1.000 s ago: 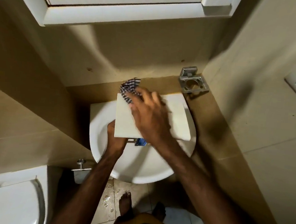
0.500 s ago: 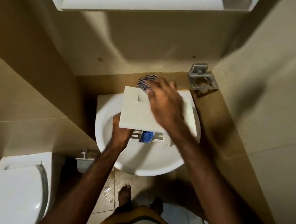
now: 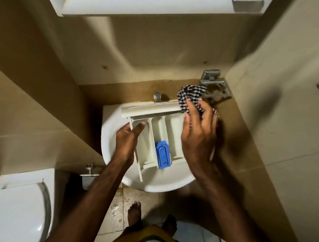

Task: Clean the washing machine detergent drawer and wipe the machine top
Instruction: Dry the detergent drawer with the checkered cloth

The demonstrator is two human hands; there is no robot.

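**Drawer turned open side up over the sink**

The drawer [image 3: 153, 139], which half a second ago showed only its flat white underside, now faces up with its compartments open to view, and the cloth has shifted from the drawer's far edge toward its far right corner. The drawer is held over the sink [image 3: 112, 129], its long front panel toward the wall and its open end toward the person. Three compartments run side by side; a blue insert [image 3: 163, 155] sits at the near end of the middle one.

The left hand [image 3: 127, 143] grips the drawer's left wall, thumb hooked inside the left compartment and the fingers hidden beneath. The right hand [image 3: 199, 137] covers the drawer's right side, its fingers closed on a black-and-white checked cloth [image 3: 191, 96] bunched at the drawer's far right corner; whether the cloth touches the plastic there is hard to tell, since the hand is blurred.

A tap [image 3: 157, 96] shows just beyond the drawer's front panel, at the back of the sink. A metal holder [image 3: 215, 87] is fixed to the wall beyond the drawer's right corner, just beside the cloth. A toilet [image 3: 14, 211] stands well to the left of the sink and nearer the person. Below the sink, the floor tiles [image 3: 136, 196] are spotted with water drops, and two bare feet stand there.
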